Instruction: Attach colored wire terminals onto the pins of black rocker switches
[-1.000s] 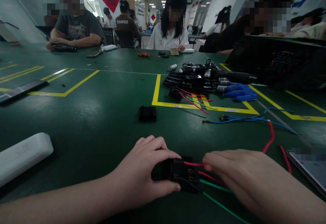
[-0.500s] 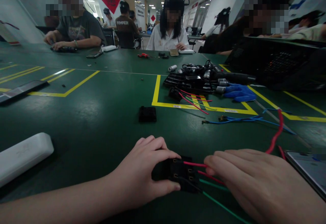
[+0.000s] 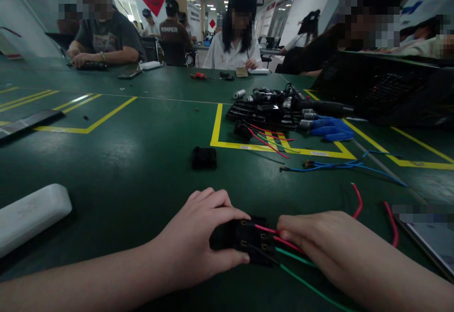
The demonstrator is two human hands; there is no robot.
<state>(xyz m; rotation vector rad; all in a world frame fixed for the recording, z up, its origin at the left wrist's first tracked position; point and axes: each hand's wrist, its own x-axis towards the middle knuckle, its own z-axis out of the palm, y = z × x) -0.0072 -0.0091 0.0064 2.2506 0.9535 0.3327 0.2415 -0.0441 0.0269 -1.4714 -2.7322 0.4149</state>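
White case (image 3: 35,218) well left of black block (image 3: 253,243), left hand (image 3: 198,238) grip holding block, block between both hands, green wires (image 3: 294,257) off block's right side, right hand (image 3: 319,241) grip pinching red wire (image 3: 265,229) beside block, phone (image 3: 427,234) well right of block.

a socket (image 3: 252,237) is flanked by the left hand (image 3: 200,241) and the right hand (image 3: 324,241); behind it a block (image 3: 204,159) is set, and parts (image 3: 271,109) are heaped farther back, rightward.

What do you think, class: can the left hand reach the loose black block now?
Probably yes: the left hand would likely need to release the wired block first, but only tabletop shows between that hand and the loose black block.
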